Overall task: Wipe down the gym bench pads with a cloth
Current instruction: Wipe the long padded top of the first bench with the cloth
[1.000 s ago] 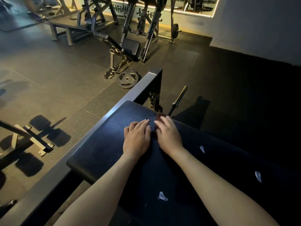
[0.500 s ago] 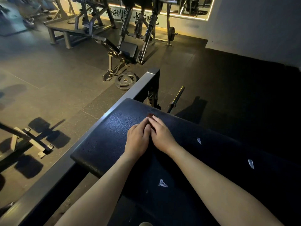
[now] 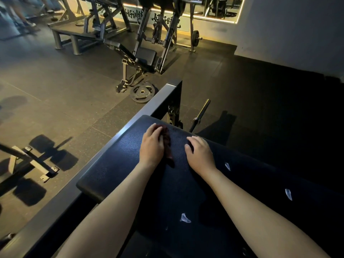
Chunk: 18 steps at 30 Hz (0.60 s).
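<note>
Dark red crumpled cloth (image 3: 167,144) lies on the black textured bench pad (image 3: 111,164), bunched along the thumb side of the left hand (image 3: 151,147), which presses it palm down with fingers laid nearly flat over it. Just beside that grip, apart from the cloth, the right hand (image 3: 200,156) rests on the pad with loosely bent fingers, holding nothing. Nearer the person than both hands, white torn marks (image 3: 185,218) show on the pad. Beyond the fingertips stands a grey metal frame rail (image 3: 162,98).
</note>
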Motion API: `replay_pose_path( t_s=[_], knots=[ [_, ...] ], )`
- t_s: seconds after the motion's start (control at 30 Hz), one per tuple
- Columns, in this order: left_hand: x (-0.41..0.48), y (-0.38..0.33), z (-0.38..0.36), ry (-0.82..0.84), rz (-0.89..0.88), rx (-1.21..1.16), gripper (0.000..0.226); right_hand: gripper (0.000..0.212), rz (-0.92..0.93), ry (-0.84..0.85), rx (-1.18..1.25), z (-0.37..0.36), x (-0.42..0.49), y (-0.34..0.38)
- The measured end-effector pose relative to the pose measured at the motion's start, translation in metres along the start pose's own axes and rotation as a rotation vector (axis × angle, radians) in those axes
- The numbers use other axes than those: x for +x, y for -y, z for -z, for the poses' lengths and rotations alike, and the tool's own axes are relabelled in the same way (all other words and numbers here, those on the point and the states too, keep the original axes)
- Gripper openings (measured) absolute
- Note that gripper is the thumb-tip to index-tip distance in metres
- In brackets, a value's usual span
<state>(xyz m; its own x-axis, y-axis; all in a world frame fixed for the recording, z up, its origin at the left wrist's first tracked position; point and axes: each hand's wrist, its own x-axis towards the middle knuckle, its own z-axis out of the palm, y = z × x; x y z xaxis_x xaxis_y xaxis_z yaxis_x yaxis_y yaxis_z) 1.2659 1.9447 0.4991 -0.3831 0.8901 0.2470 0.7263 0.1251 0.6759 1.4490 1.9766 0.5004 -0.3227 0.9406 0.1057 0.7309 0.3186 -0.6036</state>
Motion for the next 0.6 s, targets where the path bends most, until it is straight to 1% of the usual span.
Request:
replay_pose_path(
  t_s=[0.03,0.1,0.17,0.27,0.33,0.37,0.4,0.43,0.5,0.57,0.6],
  knots=[
    [0.003,-0.001,-0.003,0.059,0.054,0.038,0.044,0.042,0.005,-0.024,0.014,-0.001,0.001,-0.001],
    [0.003,-0.011,-0.012,0.154,0.041,0.109,0.055,0.040,0.015,-0.059,0.047,-0.001,0.002,-0.002],
    [-0.003,-0.023,-0.021,0.191,-0.059,0.112,0.057,0.038,0.008,-0.093,0.107,0.002,0.002,-0.004],
    [-0.012,-0.030,-0.028,0.234,-0.224,0.094,0.053,0.035,-0.016,-0.155,0.188,0.005,0.000,-0.007],
    [-0.014,-0.028,-0.031,0.222,-0.314,0.139,0.048,0.034,-0.010,-0.154,0.166,0.004,-0.001,-0.008],
    [-0.012,-0.026,-0.031,0.189,-0.342,0.177,0.044,0.034,0.006,-0.139,0.129,0.002,-0.002,-0.008],
    [-0.009,-0.021,-0.031,0.136,-0.340,0.212,0.039,0.034,0.028,-0.124,0.087,0.000,-0.001,-0.008],
    [-0.005,-0.017,-0.029,0.074,-0.300,0.246,0.036,0.034,0.044,-0.113,0.054,-0.002,-0.001,-0.009],
    [0.004,-0.008,-0.024,-0.019,-0.159,0.318,0.035,0.036,0.042,-0.104,0.040,-0.004,0.001,-0.009],
    [0.008,-0.007,-0.026,-0.029,-0.065,0.339,0.039,0.037,0.036,-0.111,0.053,-0.004,0.003,-0.009],
    [0.008,-0.011,-0.029,-0.007,-0.068,0.323,0.041,0.037,0.032,-0.117,0.065,-0.004,0.004,-0.009]
  ],
)
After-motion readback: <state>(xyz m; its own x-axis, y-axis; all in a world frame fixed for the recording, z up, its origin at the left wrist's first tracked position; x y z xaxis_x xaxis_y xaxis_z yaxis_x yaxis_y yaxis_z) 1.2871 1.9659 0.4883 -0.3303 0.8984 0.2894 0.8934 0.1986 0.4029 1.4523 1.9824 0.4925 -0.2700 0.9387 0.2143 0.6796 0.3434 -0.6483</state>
